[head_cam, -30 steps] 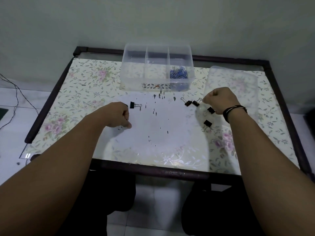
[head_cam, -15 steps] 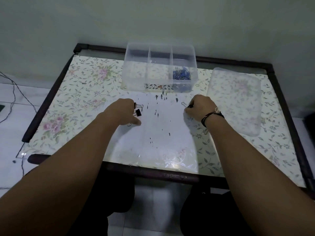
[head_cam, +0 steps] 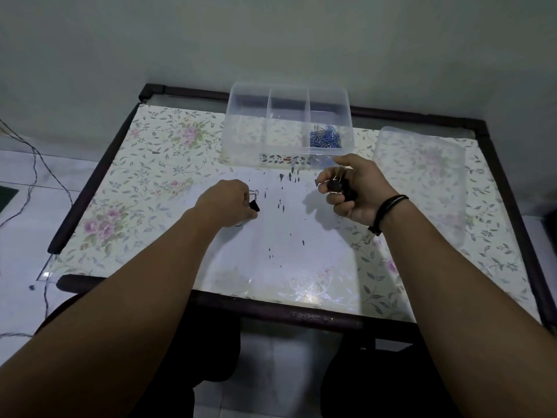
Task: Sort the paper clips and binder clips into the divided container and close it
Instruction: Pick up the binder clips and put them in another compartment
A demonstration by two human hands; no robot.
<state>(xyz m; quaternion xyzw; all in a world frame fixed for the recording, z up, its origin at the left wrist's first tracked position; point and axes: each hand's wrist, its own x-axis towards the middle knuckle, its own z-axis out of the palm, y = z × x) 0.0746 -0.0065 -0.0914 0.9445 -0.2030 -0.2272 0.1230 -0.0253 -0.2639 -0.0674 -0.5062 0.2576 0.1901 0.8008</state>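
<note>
A clear divided container (head_cam: 247, 128) with three compartments stands at the back of the table. Blue paper clips (head_cam: 325, 137) lie in its right compartment; the other two look bare. My left hand (head_cam: 229, 203) rests on the table in front of it and grips a black binder clip (head_cam: 254, 205) with a silver handle showing. My right hand (head_cam: 352, 188) is lifted, palm turned toward me, fingers curled round several black binder clips (head_cam: 336, 186). The clear lid (head_cam: 422, 179) lies flat to the right of the container.
The table (head_cam: 144, 188) has a floral cover under glass and a dark frame. Small dark flecks dot the white patch in the middle. A wall rises right behind the container. Cables trail over the floor at the left.
My right hand swept left over the binder clips on the table, gathered them and has turned palm-up holding them. My left hand took up the clip near it.
</note>
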